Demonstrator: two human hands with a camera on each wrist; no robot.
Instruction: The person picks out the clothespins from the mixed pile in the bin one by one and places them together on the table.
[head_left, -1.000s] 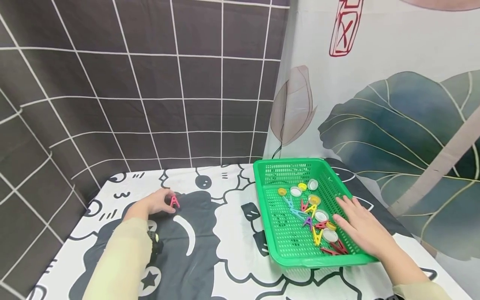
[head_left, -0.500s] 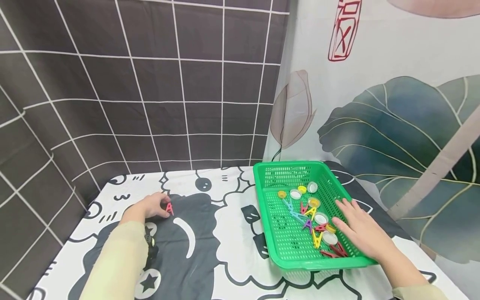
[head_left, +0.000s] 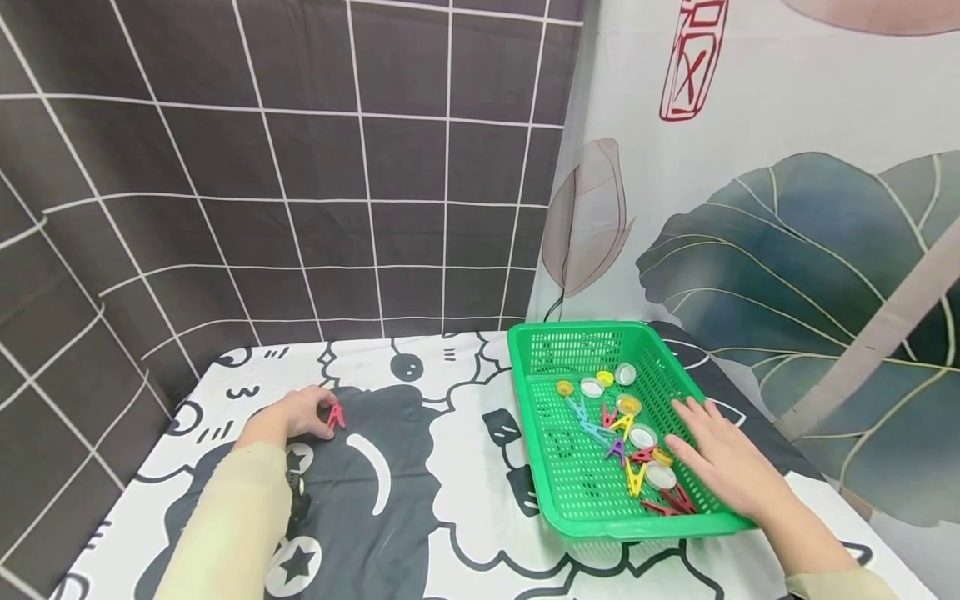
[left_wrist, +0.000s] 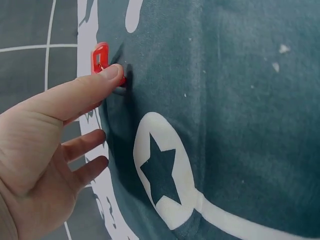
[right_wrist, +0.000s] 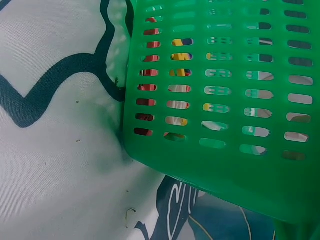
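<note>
"What's in the basket (head_left: 622,527)?"
"White and yellow caps (head_left: 660,476) mixed with clips (head_left: 633,479) — red, yellow, blue, purple."
"And the left hand (head_left: 302,410)?"
"Well left of the basket, pinching a red clip (head_left: 337,416) at the cloth (head_left: 472,483); whether the clip touches it, I can't tell."
"The right hand (head_left: 726,460)?"
"At the basket's right rim — fingers straight, gripping nothing, hiding part of that rim."
"Anything behind?"
"A grid curtain (head_left: 405,233) behind the basket's left, a leaf curtain (head_left: 795,242) to its right."
</note>
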